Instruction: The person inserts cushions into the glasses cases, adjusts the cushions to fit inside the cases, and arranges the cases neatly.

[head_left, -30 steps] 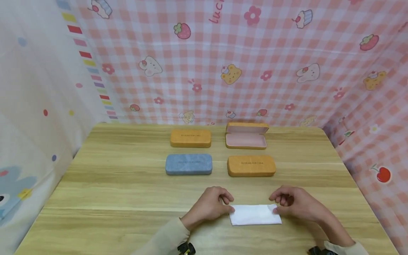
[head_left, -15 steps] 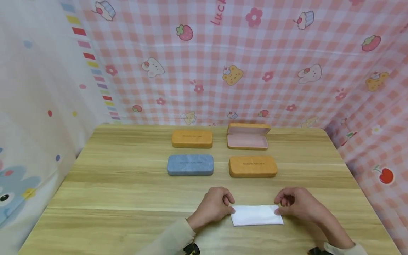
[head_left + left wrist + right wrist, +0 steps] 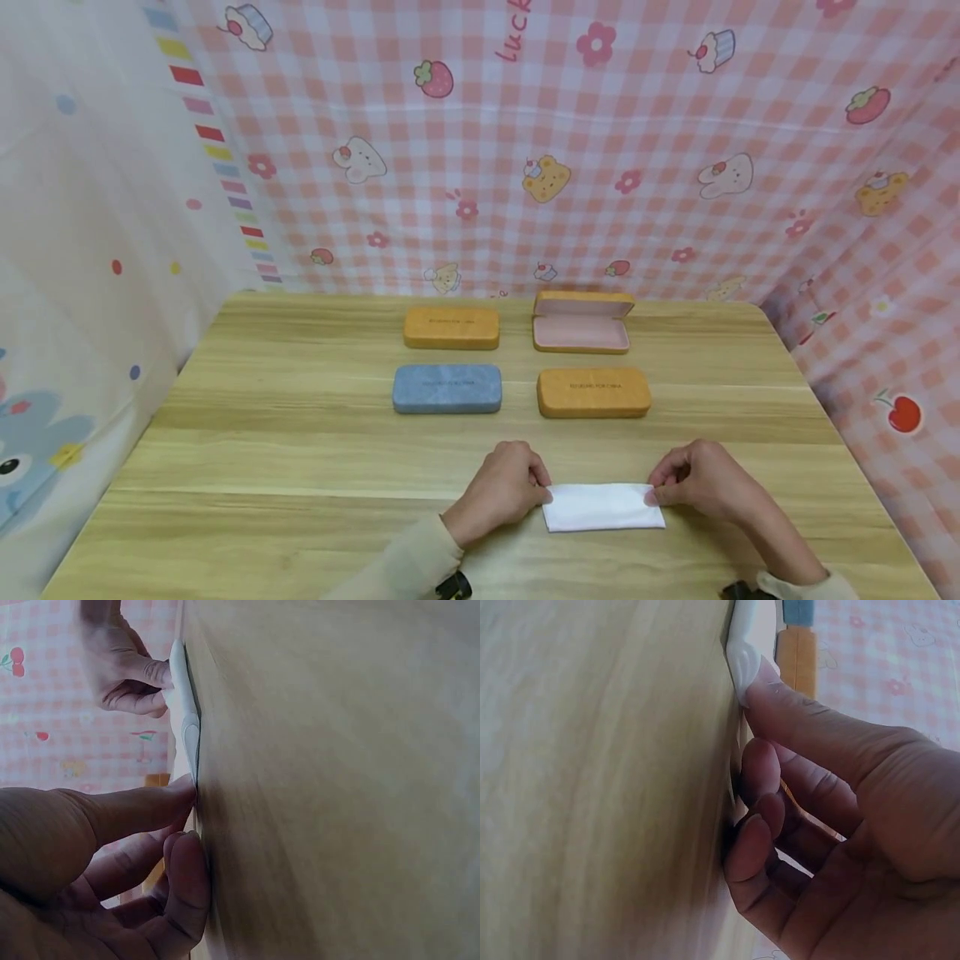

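Observation:
A white folded cloth [image 3: 603, 507] lies flat on the wooden table as a neat rectangle, near the front. At its left upper corner my left hand [image 3: 504, 485] pinches the edge, thumb on top and fingers curled close. The opposite upper corner is pinched by my right hand [image 3: 697, 475] in the same way. Layered folds show at the end of the cloth [image 3: 190, 742] in the left wrist view. From the right wrist, the thumb presses on the cloth's [image 3: 744, 664] end, with the other fingers curled beside it against the table.
Beyond the hands sit a blue glasses case [image 3: 447, 389] and an orange glasses case [image 3: 594, 392], both closed. Behind them are another closed orange case [image 3: 452, 328] and an open one [image 3: 582, 332] with pink lining. Patterned curtains [image 3: 480, 125] enclose the table [image 3: 300, 467].
The fingers of both hands have closed in toward their thumbs at the cloth's upper corners. A raised bit at the right corner now lies flatter. The cases stay put.

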Tool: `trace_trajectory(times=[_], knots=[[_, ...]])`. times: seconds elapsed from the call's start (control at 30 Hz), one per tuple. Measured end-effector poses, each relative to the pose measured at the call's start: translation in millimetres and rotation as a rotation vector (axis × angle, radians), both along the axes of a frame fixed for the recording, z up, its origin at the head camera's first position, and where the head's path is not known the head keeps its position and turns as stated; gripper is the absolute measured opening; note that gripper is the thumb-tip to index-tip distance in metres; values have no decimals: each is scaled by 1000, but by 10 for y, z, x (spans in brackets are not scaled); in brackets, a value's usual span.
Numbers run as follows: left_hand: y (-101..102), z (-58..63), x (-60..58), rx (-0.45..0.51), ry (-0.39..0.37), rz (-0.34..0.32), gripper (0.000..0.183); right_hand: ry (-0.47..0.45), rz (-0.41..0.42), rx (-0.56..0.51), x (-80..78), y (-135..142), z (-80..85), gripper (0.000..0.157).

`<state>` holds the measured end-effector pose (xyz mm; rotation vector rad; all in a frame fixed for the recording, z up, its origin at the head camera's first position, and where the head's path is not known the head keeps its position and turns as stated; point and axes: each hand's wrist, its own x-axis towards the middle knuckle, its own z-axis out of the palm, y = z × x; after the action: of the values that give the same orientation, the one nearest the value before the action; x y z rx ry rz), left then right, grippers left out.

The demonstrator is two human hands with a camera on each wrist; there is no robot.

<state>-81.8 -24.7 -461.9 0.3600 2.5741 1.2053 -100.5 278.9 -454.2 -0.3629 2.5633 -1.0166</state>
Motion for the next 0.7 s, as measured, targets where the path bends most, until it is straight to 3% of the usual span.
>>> trace_trajectory(times=[0.4,0.7], knots=[[22,69,7,-218,40,-74,10,14,122,-55,-22,15,-5,14],[9,34,-21,-257,79,-171,11,28,159,-38,-24,42,-34,15]])
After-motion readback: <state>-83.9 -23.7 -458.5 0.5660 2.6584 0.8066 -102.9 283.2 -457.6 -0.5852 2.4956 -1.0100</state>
